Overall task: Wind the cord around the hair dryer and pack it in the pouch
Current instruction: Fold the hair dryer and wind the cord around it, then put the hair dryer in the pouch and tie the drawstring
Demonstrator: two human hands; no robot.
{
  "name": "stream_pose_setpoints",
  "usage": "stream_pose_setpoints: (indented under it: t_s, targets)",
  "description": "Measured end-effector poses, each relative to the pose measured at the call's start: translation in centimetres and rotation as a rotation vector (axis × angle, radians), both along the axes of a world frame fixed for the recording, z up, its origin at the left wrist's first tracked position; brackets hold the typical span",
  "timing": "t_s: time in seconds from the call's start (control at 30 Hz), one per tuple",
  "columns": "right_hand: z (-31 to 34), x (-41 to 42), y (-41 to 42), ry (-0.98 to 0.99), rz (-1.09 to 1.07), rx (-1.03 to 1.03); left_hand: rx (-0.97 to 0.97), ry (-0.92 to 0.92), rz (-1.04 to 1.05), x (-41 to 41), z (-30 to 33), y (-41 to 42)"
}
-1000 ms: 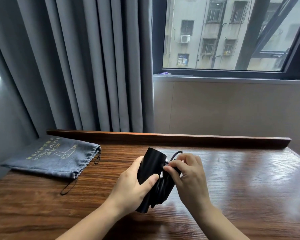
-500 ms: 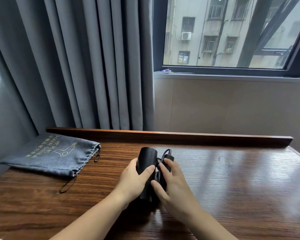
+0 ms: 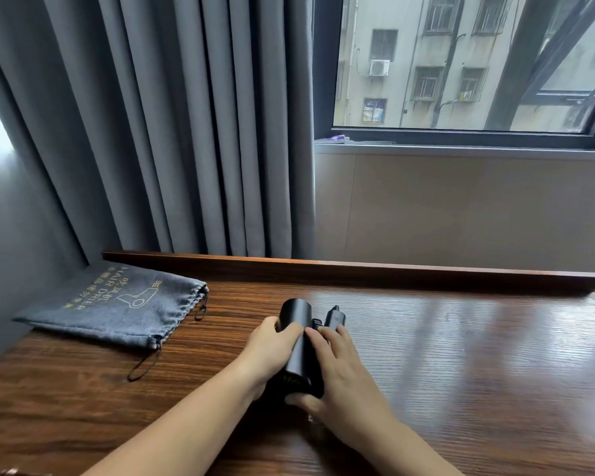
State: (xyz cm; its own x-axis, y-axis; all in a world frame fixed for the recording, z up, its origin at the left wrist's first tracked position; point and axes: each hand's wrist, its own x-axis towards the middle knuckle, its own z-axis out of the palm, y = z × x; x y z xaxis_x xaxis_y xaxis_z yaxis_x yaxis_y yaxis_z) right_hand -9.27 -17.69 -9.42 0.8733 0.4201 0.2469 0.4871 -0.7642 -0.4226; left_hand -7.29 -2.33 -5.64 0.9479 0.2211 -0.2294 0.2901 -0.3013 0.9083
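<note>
A black hair dryer (image 3: 298, 341) lies on the wooden table (image 3: 461, 355) between my hands, barrel pointing away from me. My left hand (image 3: 272, 348) grips its left side, thumb across the top. My right hand (image 3: 337, 369) presses on its right side, fingers over the wound black cord, which is mostly hidden. The black plug (image 3: 334, 317) sticks out past my right fingertips. The grey drawstring pouch (image 3: 117, 304) with yellow "HAIR DRIER" print lies flat at the far left, mouth toward the dryer.
A raised wooden ledge (image 3: 358, 271) runs along the table's back edge. Grey curtains (image 3: 169, 132) hang behind the left half, with a window (image 3: 461, 63) and beige wall at the right. The pouch's drawstring loop (image 3: 145, 365) trails onto the table.
The dryer has gone from being held tilted above the table to lying down on it. My right hand moved from the cord's upper part to lie flat along the dryer's right side.
</note>
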Motion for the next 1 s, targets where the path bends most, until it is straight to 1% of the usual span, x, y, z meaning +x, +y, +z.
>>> stream_pose_setpoints:
  t_s: [0.07,0.13,0.2,0.3,0.37,0.43,0.47,0.5,0.57,0.67,0.73,0.8,0.9,1.0]
  targets:
    - [-0.1,0.7,-0.1,-0.018,0.017,0.006,-0.032,0.000,-0.014,0.0,-0.2,0.3]
    - [0.0,1.4,-0.5,-0.003,0.035,-0.006,0.036,-0.028,-0.052,0.4,-0.5,0.9]
    - [0.1,2.1,-1.2,0.004,0.038,-0.014,0.239,-0.081,-0.079,0.8,-0.8,1.9]
    - [0.2,3.5,-2.6,-0.009,0.028,-0.022,0.578,-0.243,-0.073,1.0,-1.2,4.7]
    - [0.1,4.2,-3.4,-0.015,0.013,-0.003,0.878,-0.315,-0.067,1.1,-1.8,7.3]
    - [0.0,4.5,-3.8,-0.001,-0.013,0.004,1.108,-0.293,-0.038,1.4,-2.2,9.9]
    - [0.0,4.6,-3.9,0.007,-0.022,0.004,1.173,-0.240,-0.014,1.5,-2.3,11.2]
    - [-0.1,4.5,-3.9,0.010,-0.022,0.002,1.206,-0.166,0.019,1.6,-2.4,12.3]
    - [-0.4,4.3,-3.8,0.012,-0.014,0.017,1.204,-0.013,0.092,1.6,-2.8,14.3]
    - [-0.8,3.8,-4.0,0.030,0.014,0.085,1.088,0.185,0.144,1.5,-3.5,16.4]
    - [-0.9,3.4,-4.0,0.042,0.030,0.130,1.005,0.254,0.141,1.4,-3.9,16.9]
    - [-0.6,2.9,-4.0,0.011,0.012,0.191,0.989,0.244,0.123,1.2,-4.1,16.7]
    - [0.5,2.0,-3.3,-0.104,-0.018,0.259,0.980,0.171,0.050,0.5,-4.0,15.9]
    - [1.7,1.1,-1.8,-0.243,0.032,0.271,0.973,0.095,-0.059,-1.1,-4.3,14.7]
